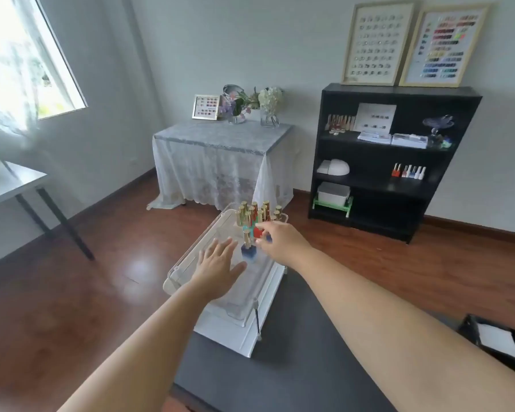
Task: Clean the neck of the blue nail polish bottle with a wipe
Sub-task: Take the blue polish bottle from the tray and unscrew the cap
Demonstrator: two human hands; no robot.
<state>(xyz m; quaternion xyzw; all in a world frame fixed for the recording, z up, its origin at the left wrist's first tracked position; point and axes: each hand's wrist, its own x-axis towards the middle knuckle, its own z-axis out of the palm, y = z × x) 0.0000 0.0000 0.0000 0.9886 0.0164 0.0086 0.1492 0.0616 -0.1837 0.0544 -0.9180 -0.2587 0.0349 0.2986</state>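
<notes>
Wooden flooring surrounds a white cart (250, 331) carrying a clear tray (191, 254) of gold-capped polish bottles (256, 214). Both hands reach in, empty: the left hand (217, 267) flat and spread, the right hand (280, 240) with fingers loosely curled, beside the blue nail polish bottle (248, 248) standing upright between them.

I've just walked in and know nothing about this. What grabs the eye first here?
Two bare arms stretch into the middle, the left hand spread flat and the right hand reaching with curled fingers. Between them a blue nail polish bottle with a gold cap stands in a clear tray, a cluster of gold-capped bottles at its far end. At far right, a black bookshelf holds more polish.
</notes>
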